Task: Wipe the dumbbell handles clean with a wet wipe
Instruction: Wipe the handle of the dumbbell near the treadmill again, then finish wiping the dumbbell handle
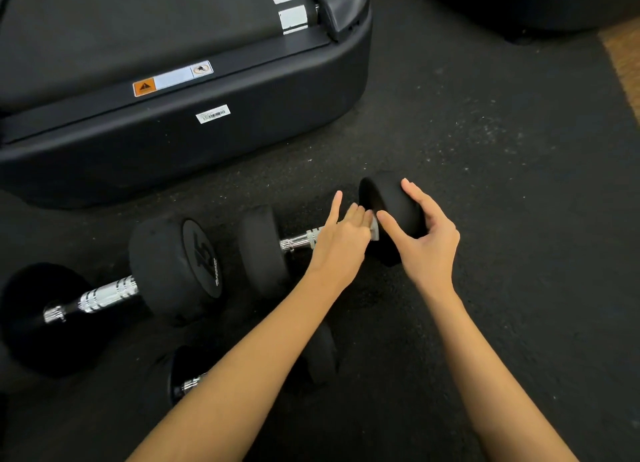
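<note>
A black dumbbell with a chrome handle [299,242] lies on the floor in the middle. My left hand [341,243] lies over the right end of that handle, its fingers bent over a small white wet wipe [374,229] that peeks out by the fingertips; the index finger points up. My right hand [427,243] cups the right head [391,202] of this dumbbell, thumb at its inner face. A second dumbbell [110,293] marked 15 lies to the left. A third dumbbell [188,383] lies nearer, partly hidden under my left forearm.
A large black treadmill base [194,139] with warning stickers stands just behind the dumbbells. Black speckled rubber flooring [502,170] spreads to the right. A strip of tan floor [627,66] shows at the far right edge.
</note>
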The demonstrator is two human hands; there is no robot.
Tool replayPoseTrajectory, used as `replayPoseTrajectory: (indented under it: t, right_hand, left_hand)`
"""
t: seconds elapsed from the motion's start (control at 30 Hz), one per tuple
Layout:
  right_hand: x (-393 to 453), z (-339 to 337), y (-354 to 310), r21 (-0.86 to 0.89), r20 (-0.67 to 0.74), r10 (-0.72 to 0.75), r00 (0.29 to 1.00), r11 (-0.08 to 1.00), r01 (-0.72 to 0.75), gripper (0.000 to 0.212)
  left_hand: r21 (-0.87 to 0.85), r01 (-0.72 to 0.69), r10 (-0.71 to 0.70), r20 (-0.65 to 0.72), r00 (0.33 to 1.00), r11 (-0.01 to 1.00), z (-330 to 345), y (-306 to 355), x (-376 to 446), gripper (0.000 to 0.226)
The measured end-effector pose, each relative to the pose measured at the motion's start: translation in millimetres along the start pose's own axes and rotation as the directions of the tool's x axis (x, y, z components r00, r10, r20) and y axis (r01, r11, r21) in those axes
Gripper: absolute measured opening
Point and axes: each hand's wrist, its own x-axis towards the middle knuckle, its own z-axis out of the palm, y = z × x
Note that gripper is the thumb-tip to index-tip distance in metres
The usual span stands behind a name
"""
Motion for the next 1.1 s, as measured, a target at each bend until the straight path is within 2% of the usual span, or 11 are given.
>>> replayPoseTrajectory:
  t: [0.13, 0.27, 0.4, 0.47, 0.53, 0.63, 0.7, 0.77, 0.83, 0.9, 1.1]
  right_hand:
    - [-1, -4, 2, 0.029, 0.034, 0.037, 0.999, 0.999, -0.038, 0.059]
    - [-3, -7, -4, 0.007, 0.065, 0.051, 0.997, 0.999, -0.051, 0.059]
    - [2, -13, -10, -0.126, 0.111, 0.100, 0.989, 0.988, -0.086, 0.062]
    - [10, -17, -20, -0.333, 0.100, 0.136, 0.986, 0.938, -0.096, 0.062]
    - [13, -19, -37, -0.431, 0.061, 0.166, 0.984, 0.894, -0.124, 0.053]
    - [2, -15, -75, -0.335, 0.032, 0.071, 0.997, 0.941, -0.056, 0.031]
    - [-13, -6, -108, -0.161, 0.139, 0.104, 0.985, 0.984, -0.081, 0.016]
    - [-34, 6, -145, -0.050, 0.385, 0.218, 0.897, 0.975, -0.215, 0.021]
    - [-55, 20, -177, -0.050, 0.650, 0.316, 0.691, 0.925, -0.376, 0.036]
    - [-73, 36, -199, -0.080, 0.792, 0.309, 0.526, 0.908, -0.412, 0.040]
    - [-106, 92, -243, 0.036, 0.914, 0.120, 0.388, 0.927, -0.372, 0.023]
  left_hand:
    - [0.222, -0.077, 0.058, 0.093, 0.994, 0.972, -14, -10, -6, 0.051]
    - [0.158, -0.080, 0.037, 0.261, 0.965, 0.984, -44, -24, -6, 0.044]
    - [0.101, -0.104, 0.085, 0.181, 0.980, 0.989, -84, -44, -28, 0.022]
    - [-0.060, -0.081, 0.088, 0.138, 0.987, 0.995, -97, -56, -50, 0.017]
    - [-0.374, 0.042, 0.006, 0.126, 0.992, 0.926, -110, -69, -75, 0.020]
    - [-0.676, 0.220, -0.181, 0.129, 0.975, 0.703, -135, -84, -115, 0.020]
    - [-0.771, 0.293, -0.299, 0.139, 0.944, 0.566, -150, -91, -139, 0.011]
    - [-0.832, 0.347, -0.416, 0.157, 0.896, 0.433, -163, -99, -159, 0.009]
    - [-0.864, 0.359, -0.497, 0.152, 0.854, 0.353, -174, -109, -177, 0.013]
    - [-0.872, 0.344, -0.535, 0.116, 0.837, 0.348, -183, -119, -194, 0.017]
    - [-0.891, 0.312, -0.669, 0.013, 0.743, 0.329, -202, -152, -264, 0.017]
